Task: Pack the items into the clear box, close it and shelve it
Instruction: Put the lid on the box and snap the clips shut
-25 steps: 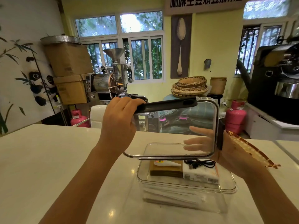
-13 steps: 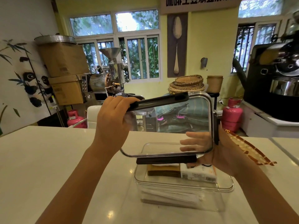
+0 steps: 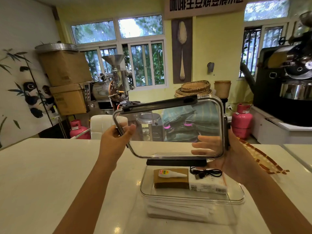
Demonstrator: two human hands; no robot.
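The clear box (image 3: 236, 199) stands open on the white table, holding a brown packet (image 3: 170, 182) with a small white tube (image 3: 172, 173) on top, a white packet (image 3: 206, 185) and a coiled black cable (image 3: 205, 173). Above it I hold the clear lid (image 3: 172, 125) nearly upright; it has black clasps on its edges. My left hand (image 3: 114, 141) grips the lid's left edge. My right hand (image 3: 226, 156) grips its right edge, fingers showing through the plastic.
A woven brown strip (image 3: 263, 157) lies on the table (image 3: 42, 174) behind my right wrist. Beyond the table stand pink gas cylinders (image 3: 241, 120), coffee roasters (image 3: 287, 85), cardboard boxes (image 3: 65, 68) and stacked baskets (image 3: 194, 88).
My left hand slid from the lid's top clasp down to its left edge. The lid stays upright over the box, shifted slightly right.
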